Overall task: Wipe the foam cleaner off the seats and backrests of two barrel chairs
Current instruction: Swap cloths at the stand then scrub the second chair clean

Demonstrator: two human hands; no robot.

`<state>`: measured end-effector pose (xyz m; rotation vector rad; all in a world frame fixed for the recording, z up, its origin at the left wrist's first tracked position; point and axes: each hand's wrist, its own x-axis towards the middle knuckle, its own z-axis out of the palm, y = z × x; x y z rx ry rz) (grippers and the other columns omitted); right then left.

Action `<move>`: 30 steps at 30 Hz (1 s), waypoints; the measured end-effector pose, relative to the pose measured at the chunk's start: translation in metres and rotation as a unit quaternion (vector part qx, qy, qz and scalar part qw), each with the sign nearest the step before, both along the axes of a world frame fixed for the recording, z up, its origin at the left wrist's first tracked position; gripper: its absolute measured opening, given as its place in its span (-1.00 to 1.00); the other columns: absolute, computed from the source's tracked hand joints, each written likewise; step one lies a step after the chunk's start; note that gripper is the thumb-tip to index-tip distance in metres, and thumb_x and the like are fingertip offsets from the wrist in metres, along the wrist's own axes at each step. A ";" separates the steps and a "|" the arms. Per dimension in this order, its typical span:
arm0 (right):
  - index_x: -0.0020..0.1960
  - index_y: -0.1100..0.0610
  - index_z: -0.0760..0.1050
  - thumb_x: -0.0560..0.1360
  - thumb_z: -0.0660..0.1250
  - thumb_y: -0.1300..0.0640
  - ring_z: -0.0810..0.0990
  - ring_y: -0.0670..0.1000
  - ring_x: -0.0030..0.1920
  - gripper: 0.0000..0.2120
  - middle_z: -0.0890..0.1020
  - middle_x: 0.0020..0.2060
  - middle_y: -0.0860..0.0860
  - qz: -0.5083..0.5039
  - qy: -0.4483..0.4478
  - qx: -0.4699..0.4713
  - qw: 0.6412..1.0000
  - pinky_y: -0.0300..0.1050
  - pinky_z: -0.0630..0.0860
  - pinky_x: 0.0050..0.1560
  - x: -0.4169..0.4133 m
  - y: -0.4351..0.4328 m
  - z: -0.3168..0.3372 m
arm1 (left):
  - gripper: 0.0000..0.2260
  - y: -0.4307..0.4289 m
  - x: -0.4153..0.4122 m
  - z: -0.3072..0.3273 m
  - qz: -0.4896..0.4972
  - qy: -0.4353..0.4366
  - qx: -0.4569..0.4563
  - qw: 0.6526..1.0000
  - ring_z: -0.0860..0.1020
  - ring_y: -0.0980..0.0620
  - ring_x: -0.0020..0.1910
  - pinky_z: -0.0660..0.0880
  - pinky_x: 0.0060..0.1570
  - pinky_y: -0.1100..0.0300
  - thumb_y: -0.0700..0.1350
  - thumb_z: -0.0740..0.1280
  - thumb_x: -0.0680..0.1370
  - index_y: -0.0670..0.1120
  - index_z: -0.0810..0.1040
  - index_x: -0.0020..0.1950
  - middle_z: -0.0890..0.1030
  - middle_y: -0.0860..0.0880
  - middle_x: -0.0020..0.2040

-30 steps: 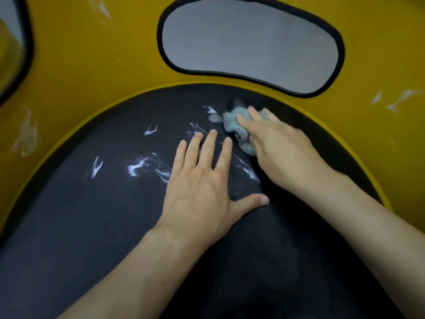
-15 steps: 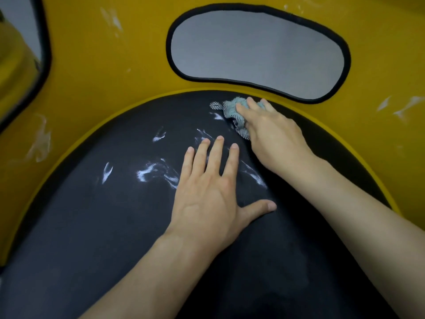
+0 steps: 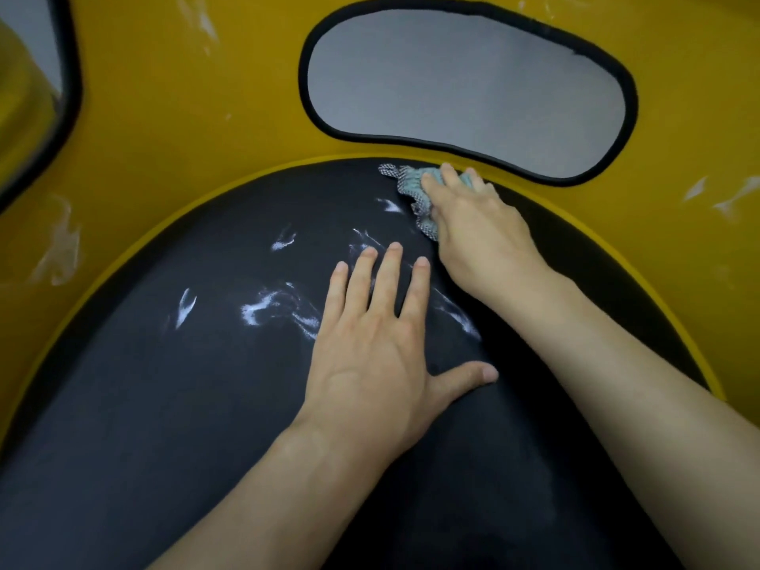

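**Cloth pressed at the back edge of the seat, foam streaks beside both hands**

White foam streaks (image 3: 267, 306) lie scattered over the far half of the black rounded seat cushion (image 3: 164, 405). The thickest patch is just left of the left hand's fingers. A thin curl lies farther left, and smaller marks sit ahead of the fingertips. One long smear runs between the two hands.

A bunched teal-and-grey checked cloth (image 3: 411, 187) sits at the very back of the seat, where it meets the backrest. The right hand (image 3: 477, 228) lies on top of it, fingers laid forward over the fabric and pressing it down onto the cushion. Its thumb is hidden. The cloth's frilled edge sticks out to the left of this hand and past its fingertips.

The left hand (image 3: 370, 355) rests flat on the seat, nearer than the right hand and to its left. Its fingers are straight and slightly spread, its thumb is stretched out to the right, and it holds nothing.

Yellow piping (image 3: 123, 257) rims the cushion. Beyond both hands rises the yellow backrest (image 3: 185, 117), which carries faint white smears far to the left (image 3: 57, 244) and far to the right (image 3: 719, 195). Directly ahead of the right hand is an oval grey opening (image 3: 464, 88) edged in black trim. Part of a second opening (image 3: 24, 76) shows at the far left.
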<state>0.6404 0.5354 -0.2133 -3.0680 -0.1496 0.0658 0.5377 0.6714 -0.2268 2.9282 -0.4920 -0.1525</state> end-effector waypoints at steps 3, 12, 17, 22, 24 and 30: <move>0.63 -0.02 0.08 0.73 0.03 0.07 0.01 0.12 0.62 -0.52 0.05 0.63 0.00 0.043 0.016 0.005 0.999 0.12 0.18 0.50 -0.002 -0.005 0.002 | 0.03 -0.001 0.001 0.000 0.003 -0.002 -0.005 1.000 -0.32 -0.08 0.62 -0.31 0.58 -0.09 0.62 -0.22 0.35 0.03 -0.28 0.66 -0.28 -0.06 0.66; 0.61 -0.26 -0.02 0.68 0.06 -0.06 -0.18 -0.13 0.60 -0.46 -0.08 0.60 -0.26 0.072 0.096 0.038 0.992 -0.05 -0.02 0.58 -0.096 -0.056 0.023 | 0.05 0.000 0.001 -0.001 0.008 -0.017 -0.036 0.999 -0.12 -0.11 0.65 -0.20 0.61 -0.09 0.64 -0.18 0.37 0.00 -0.04 0.68 -0.03 -0.11 0.68; 0.37 -0.27 0.46 0.53 0.25 -0.16 0.50 -0.28 0.26 -0.60 0.53 0.29 -0.35 0.035 -0.022 0.095 0.995 -0.19 0.45 0.17 -0.110 -0.074 0.058 | 0.05 0.000 0.002 -0.003 0.006 -0.010 -0.046 0.999 -0.06 -0.12 0.65 -0.18 0.59 -0.10 0.64 -0.14 0.37 -0.01 0.05 0.68 0.04 -0.12 0.67; 0.34 -0.32 0.22 0.51 0.20 -0.32 0.60 -0.04 -0.14 -0.58 0.62 -0.23 -0.15 -0.027 0.070 -0.013 0.997 -0.03 0.52 -0.17 -0.098 -0.064 0.044 | 0.05 0.001 0.001 0.000 0.006 -0.019 -0.035 0.999 -0.25 -0.08 0.64 -0.30 0.58 -0.10 0.64 -0.22 0.34 0.04 -0.20 0.67 -0.18 -0.07 0.68; 0.44 -0.31 0.17 0.52 0.13 -0.33 0.62 0.05 -0.10 -0.49 0.63 -0.16 -0.10 -0.026 0.066 -0.003 0.998 0.02 0.56 -0.12 -0.094 -0.061 0.026 | 0.05 0.001 0.001 0.000 0.006 -0.018 -0.029 0.999 -0.26 -0.08 0.63 -0.30 0.58 -0.11 0.63 -0.23 0.34 0.03 -0.22 0.67 -0.20 -0.07 0.67; 0.50 -0.21 0.24 0.59 0.15 -0.26 0.64 0.17 0.00 -0.50 0.68 0.05 0.02 -0.012 -0.013 0.028 0.999 0.05 0.56 -0.09 -0.058 -0.046 0.006 | 0.04 0.000 0.000 -0.001 0.007 -0.011 -0.024 1.000 -0.32 -0.07 0.62 -0.33 0.57 -0.10 0.64 -0.21 0.35 0.04 -0.25 0.66 -0.26 -0.05 0.67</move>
